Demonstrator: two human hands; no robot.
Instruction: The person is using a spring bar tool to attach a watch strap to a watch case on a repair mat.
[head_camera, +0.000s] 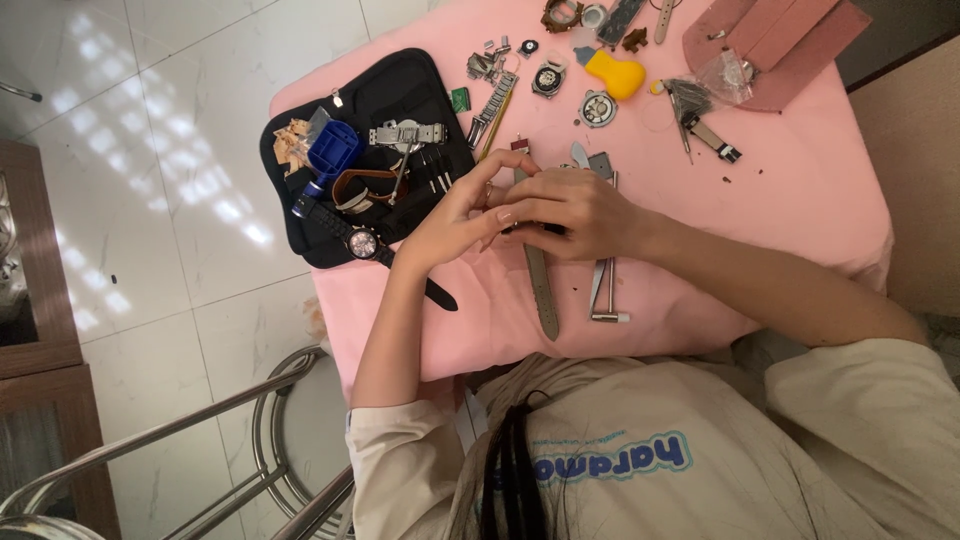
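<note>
My left hand (450, 225) and my right hand (578, 212) meet over the middle of the pink table cover (800, 190). Together their fingertips pinch the upper part of a watch with a grey strap (541, 295), whose strap lies down across the cloth toward me. The watch head is hidden between my fingers. Just right of the strap lies a thin metal tool (604, 292). A wristwatch with a black strap (362, 243) rests by my left wrist, on the edge of the black tool pouch (400, 85).
The pouch holds a blue case holder (333, 148), a metal-bracelet watch (405, 132) and a brown strap. Farther back lie a yellow blower (615, 72), loose watch cases (598, 108), small tools and a pink pouch (775, 40). Metal rails (200, 420) stand lower left above a tiled floor.
</note>
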